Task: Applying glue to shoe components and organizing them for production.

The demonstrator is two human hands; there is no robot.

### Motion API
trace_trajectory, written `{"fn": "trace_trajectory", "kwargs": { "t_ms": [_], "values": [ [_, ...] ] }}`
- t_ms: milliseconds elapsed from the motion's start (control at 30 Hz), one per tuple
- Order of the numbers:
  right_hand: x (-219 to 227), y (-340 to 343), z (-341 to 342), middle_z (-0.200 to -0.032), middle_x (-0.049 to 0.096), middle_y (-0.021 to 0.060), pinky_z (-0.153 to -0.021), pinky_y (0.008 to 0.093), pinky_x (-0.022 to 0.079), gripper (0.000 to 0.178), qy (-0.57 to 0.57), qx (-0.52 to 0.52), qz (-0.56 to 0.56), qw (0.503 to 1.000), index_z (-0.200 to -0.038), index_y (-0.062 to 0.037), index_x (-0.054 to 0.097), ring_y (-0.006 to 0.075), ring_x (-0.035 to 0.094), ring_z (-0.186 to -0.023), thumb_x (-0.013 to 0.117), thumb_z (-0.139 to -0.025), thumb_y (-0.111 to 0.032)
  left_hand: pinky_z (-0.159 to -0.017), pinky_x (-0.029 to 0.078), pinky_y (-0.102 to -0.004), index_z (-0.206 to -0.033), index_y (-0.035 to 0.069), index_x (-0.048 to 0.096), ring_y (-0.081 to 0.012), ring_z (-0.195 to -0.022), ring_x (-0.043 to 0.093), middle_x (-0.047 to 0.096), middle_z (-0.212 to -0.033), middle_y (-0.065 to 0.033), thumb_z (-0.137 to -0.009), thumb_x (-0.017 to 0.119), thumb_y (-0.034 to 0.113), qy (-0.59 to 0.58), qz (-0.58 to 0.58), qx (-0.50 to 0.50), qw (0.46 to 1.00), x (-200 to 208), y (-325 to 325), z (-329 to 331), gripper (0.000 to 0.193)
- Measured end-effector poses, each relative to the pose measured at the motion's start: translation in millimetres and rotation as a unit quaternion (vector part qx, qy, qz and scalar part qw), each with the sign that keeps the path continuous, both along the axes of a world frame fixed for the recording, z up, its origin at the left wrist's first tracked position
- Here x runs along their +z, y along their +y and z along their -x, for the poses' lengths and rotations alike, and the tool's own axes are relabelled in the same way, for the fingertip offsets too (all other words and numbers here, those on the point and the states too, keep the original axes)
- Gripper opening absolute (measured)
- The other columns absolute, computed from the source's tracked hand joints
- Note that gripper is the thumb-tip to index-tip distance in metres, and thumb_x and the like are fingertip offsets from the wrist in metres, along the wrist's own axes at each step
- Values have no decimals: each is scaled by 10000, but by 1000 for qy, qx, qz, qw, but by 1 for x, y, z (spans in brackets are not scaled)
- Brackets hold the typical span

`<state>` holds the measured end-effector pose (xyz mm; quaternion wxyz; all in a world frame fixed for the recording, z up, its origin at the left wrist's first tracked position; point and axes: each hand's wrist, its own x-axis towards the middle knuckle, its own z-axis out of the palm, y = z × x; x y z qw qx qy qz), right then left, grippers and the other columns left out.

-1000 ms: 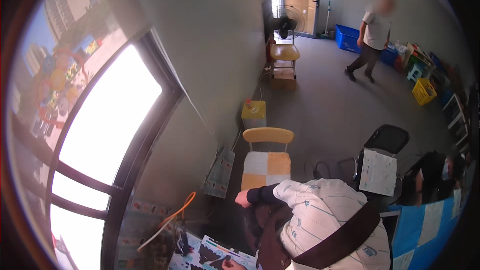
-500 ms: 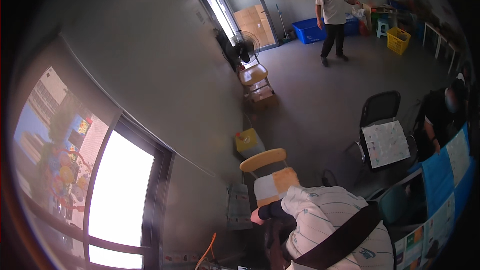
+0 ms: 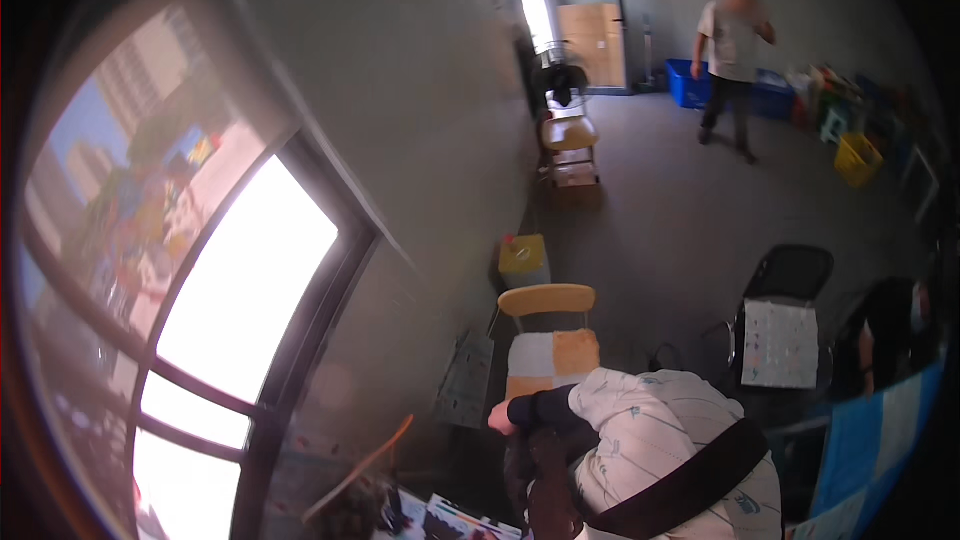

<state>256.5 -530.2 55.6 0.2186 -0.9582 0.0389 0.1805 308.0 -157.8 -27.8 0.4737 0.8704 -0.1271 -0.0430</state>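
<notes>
My right arm, in a short white patterned sleeve over a dark blue one, comes up from the lower middle and bends to the left. At its end, my right hand (image 3: 499, 418) hangs low beside a wooden chair (image 3: 548, 299), close to its padded white-and-orange seat. Its fingers are too small and turned away to read, and nothing shows in it. My brown trousers (image 3: 553, 480) are just below the arm. A wide black strap (image 3: 685, 488) runs over my shoulder. My left hand is out of the picture.
A black chair (image 3: 790, 270) with a patterned seat cover stands right, near a person in dark clothes (image 3: 885, 330) and a blue-and-white covered table (image 3: 850, 450). Farther back are a yellow-lidded bin (image 3: 522, 255), a fan (image 3: 565, 83), blue tubs (image 3: 688, 86) and a walking person (image 3: 730, 55).
My view has swung left, so the room sits farther right and lower. The standing person is now striding, one hand raised to the head. My right arm keeps its bent pose.
</notes>
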Motion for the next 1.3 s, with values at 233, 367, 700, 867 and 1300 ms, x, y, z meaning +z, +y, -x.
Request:
{"fn": "trace_trajectory", "kwargs": {
  "t_ms": [233, 367, 700, 867, 1300],
  "values": [
    [4, 11, -37, -930, 679, 176, -801, 442, 510, 230, 54, 146, -33, 987, -944, -55, 668, 358, 643, -919, 596, -753, -162, -753, 491, -361, -1031, 0, 586, -272, -836, 606, 581, -956, -133, -802, 639, 32, -7, 19, 209, 978, 95, 9, 111, 238],
    [9, 50, -101, -940, 666, 171, -835, 420, 504, 246, 53, 258, -43, 964, -969, -29, 645, 348, 635, -938, 584, -747, -118, -724, 490, -342, -1040, 20, 580, -215, -746, 585, 566, -926, -103, -784, 665, 43, 123, 12, 357, 926, 116, 0, 147, 271],
    [-18, 200, -274, -1214, 494, 176, -939, 453, 455, 503, -165, 389, -49, 905, -1204, -45, 497, 379, 502, -1112, 590, -710, -39, -725, 491, -340, -1252, 105, 533, -227, -797, 576, 543, -1033, -103, -780, 669, 23, 151, -57, 488, 858, 114, -20, 72, 499],
    [-41, 248, -319, -1241, 483, 174, -946, 463, 465, 579, -166, 437, 50, 883, -1258, -74, 466, 388, 481, -1162, 641, -706, -67, -789, 490, -365, -1295, 162, 523, -301, -874, 564, 517, -1053, -121, -776, 649, 9, 130, -93, 474, 866, 103, -18, -7, 556],
    [-7, 248, -354, -967, 637, 133, -723, 374, 541, 397, 42, 409, -100, 906, -1085, -48, 577, 273, 640, -904, 641, -696, -91, -846, 490, -397, -1389, 253, 456, -303, -952, 570, 482, -994, -112, -722, 707, -27, 219, -162, 322, 907, 48, 17, -57, 766]
  ]
}}
